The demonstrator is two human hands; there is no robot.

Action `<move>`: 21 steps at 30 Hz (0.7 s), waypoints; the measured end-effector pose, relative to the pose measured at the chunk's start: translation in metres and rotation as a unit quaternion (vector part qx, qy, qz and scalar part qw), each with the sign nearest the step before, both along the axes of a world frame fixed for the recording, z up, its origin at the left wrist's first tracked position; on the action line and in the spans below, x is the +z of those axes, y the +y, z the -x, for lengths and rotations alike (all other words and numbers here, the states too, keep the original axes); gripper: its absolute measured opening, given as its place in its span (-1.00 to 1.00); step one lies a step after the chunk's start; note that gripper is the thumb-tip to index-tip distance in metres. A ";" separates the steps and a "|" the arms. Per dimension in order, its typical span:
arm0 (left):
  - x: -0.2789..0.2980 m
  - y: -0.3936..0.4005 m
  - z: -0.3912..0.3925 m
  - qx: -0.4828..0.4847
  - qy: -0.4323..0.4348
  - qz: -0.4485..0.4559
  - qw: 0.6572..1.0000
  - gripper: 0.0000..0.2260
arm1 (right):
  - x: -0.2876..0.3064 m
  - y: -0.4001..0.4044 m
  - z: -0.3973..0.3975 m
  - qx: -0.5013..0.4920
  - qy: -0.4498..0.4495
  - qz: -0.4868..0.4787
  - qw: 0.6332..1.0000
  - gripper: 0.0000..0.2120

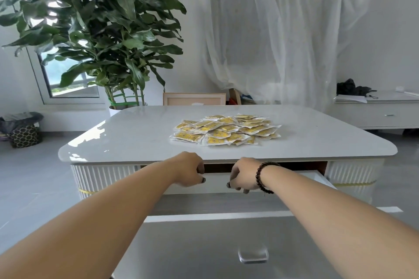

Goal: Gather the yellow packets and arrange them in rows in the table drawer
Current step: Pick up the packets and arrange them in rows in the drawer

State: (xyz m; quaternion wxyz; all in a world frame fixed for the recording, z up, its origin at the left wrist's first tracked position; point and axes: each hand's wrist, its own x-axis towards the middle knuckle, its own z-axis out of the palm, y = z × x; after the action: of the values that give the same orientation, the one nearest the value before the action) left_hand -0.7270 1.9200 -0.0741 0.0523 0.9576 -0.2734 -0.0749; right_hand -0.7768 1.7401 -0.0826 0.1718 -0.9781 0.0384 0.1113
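Several yellow packets lie in a loose pile right of centre on the glossy white table. Below the table's front edge the drawer is pulled far out toward me, its grey floor bare and its front panel with a clear handle nearest me. My left hand and my right hand hover side by side over the back of the drawer, just under the tabletop edge. The fingers of both hang loosely curled, and I see nothing in them. A dark bead bracelet circles my right wrist.
A tall potted plant stands behind the table's left corner. A framed board leans behind the table. A low white cabinet sits at the right, and a patterned bag is on the floor at the left.
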 end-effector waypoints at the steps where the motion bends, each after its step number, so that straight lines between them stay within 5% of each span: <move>1: -0.001 -0.004 -0.009 0.006 -0.011 -0.003 1.000 -0.67 | -0.001 -0.005 -0.009 -0.012 -0.020 0.010 1.000 -0.76; 6: -0.003 -0.028 -0.060 0.029 -0.061 -0.003 0.998 -0.64 | -0.005 -0.034 -0.061 -0.084 -0.154 -0.003 0.984 -0.82; 13: -0.042 -0.055 -0.137 0.088 -0.049 0.228 0.968 -0.65 | -0.040 -0.055 -0.125 -0.129 -0.239 -0.150 0.951 -0.85; 21: -0.063 -0.054 -0.165 0.124 -0.056 0.293 0.946 -0.63 | -0.048 -0.069 -0.165 -0.049 -0.272 -0.055 0.960 -0.69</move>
State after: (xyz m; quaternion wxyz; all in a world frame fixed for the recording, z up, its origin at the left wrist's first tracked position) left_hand -0.5624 1.8657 -0.1370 0.3238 0.9291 -0.1647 0.0692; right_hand -0.6119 1.6713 -0.1302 0.2348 -0.9573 0.0321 -0.1654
